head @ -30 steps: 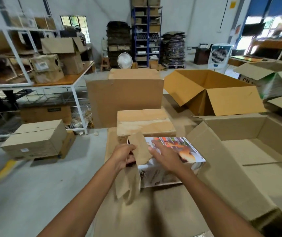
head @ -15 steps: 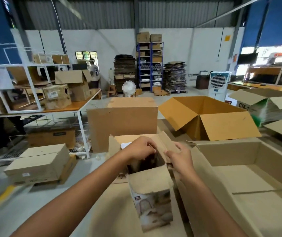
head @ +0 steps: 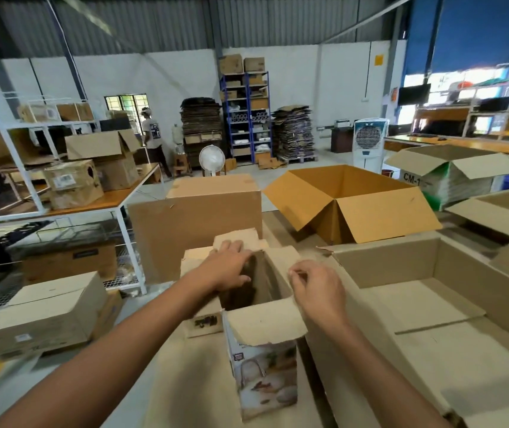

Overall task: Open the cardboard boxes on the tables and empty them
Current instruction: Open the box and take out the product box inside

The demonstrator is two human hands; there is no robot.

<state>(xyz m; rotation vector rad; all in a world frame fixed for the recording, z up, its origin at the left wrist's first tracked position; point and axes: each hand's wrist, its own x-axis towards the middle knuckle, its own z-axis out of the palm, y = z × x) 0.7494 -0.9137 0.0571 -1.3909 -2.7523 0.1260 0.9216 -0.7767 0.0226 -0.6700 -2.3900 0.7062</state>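
A small printed cardboard box (head: 265, 375) stands upright on the cardboard-covered table (head: 185, 390), its top open and its flaps spread outward. Its inside looks dark, and I cannot tell what it holds. My left hand (head: 228, 268) lies over the left rim, with the fingers curled down into the opening. My right hand (head: 318, 288) is at the right rim, thumb and fingers pinched on the right flap's edge. The near flap (head: 262, 327) hangs toward me.
A large open empty box (head: 432, 307) lies right beside it. Behind stand a closed brown box (head: 194, 220) and an open orange-brown box (head: 355, 196). A closed box (head: 43, 313) sits on the floor at left beside a white-framed table (head: 123, 197). A person (head: 151, 134) stands far back.
The printed box went from lying on its side to standing upright with its top flaps opened. My left hand has moved into the opening and my right hand to the right flap.
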